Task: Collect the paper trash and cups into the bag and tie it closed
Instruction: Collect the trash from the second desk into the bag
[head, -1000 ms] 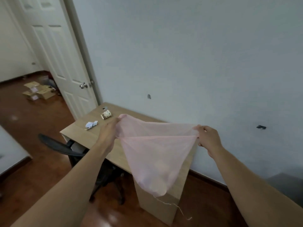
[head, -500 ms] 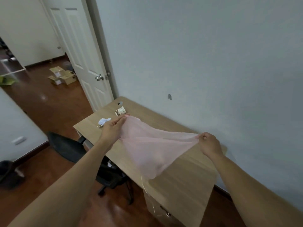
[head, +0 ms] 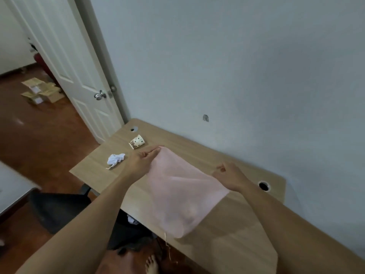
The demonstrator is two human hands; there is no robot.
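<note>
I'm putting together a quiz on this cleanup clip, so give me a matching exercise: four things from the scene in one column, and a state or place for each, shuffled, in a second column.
Things:
1. paper cup
2. crumpled paper
3. pink bag
4. cardboard boxes

States or places:
A. on the floor past the open door
B. lying on its side on the desk
C. spread on the desk between left hand and right hand
D. white wad near the desk's front edge

Pairs: 1-B, 2-D, 3-C, 4-A
</note>
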